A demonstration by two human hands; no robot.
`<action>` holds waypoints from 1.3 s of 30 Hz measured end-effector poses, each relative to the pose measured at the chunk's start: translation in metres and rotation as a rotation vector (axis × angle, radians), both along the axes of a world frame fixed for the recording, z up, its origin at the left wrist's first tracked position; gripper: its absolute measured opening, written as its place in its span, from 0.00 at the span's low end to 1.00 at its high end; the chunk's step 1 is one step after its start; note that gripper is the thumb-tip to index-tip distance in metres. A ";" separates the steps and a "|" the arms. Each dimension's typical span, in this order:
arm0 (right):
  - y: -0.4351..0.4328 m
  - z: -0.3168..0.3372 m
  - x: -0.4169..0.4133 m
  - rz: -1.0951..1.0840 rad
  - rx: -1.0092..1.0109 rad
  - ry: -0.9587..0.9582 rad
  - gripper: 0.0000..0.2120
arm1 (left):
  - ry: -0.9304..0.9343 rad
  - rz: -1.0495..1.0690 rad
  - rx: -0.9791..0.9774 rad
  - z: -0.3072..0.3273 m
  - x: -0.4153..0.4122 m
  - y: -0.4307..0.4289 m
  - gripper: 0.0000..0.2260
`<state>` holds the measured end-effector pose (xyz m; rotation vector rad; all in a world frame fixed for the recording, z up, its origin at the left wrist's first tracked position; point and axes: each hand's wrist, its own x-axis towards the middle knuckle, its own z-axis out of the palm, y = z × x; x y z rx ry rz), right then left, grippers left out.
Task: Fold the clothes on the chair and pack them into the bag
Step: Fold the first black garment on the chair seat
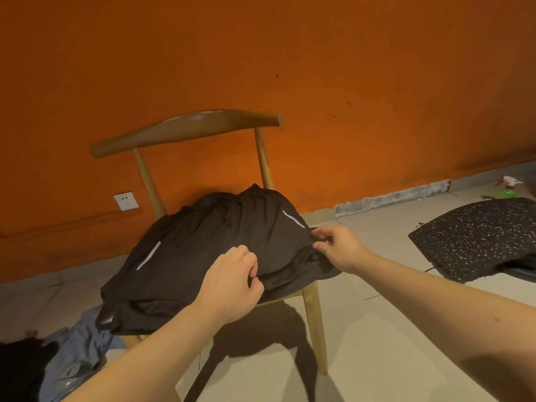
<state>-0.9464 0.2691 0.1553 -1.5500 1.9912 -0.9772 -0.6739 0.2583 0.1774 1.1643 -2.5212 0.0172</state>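
One black garment (220, 236) lies spread and rumpled over the seat of the chair (185, 132), and from my station I judge the task barely begun: it shows no clean fold yet. My left hand (232, 282) has its fingers curled, pinching the garment's near edge. My right hand (338, 245) nips the right edge between thumb and forefinger, just beside the pale stripe. A blue-grey cloth (84, 338) lies crumpled on the floor at the near left of the chair, unfolded, so I reckon it waits its turn. Beyond it, in the near-left corner, a dark heap (17, 372) may be the bag or more clothing; I cannot tell. Nothing I can see is packed. What is left is all the folding and all the packing.
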 end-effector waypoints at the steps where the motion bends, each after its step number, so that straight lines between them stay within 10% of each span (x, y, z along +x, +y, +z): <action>1: -0.005 0.000 0.002 0.008 0.014 0.017 0.16 | -0.007 -0.017 0.004 0.000 -0.002 0.000 0.10; 12: -0.007 0.009 -0.009 -0.167 -0.396 0.113 0.08 | 0.178 -0.050 -0.012 0.010 -0.003 0.001 0.11; 22: -0.032 0.002 0.005 -0.164 0.324 -0.513 0.39 | 0.007 -0.034 -0.003 0.000 -0.029 0.001 0.14; 28: -0.044 -0.004 0.011 -0.249 0.386 -0.530 0.30 | -0.132 0.014 0.009 -0.005 -0.074 -0.004 0.40; 39: -0.044 0.011 -0.003 -0.277 0.320 -0.385 0.15 | -0.148 0.175 0.031 -0.021 -0.117 -0.009 0.31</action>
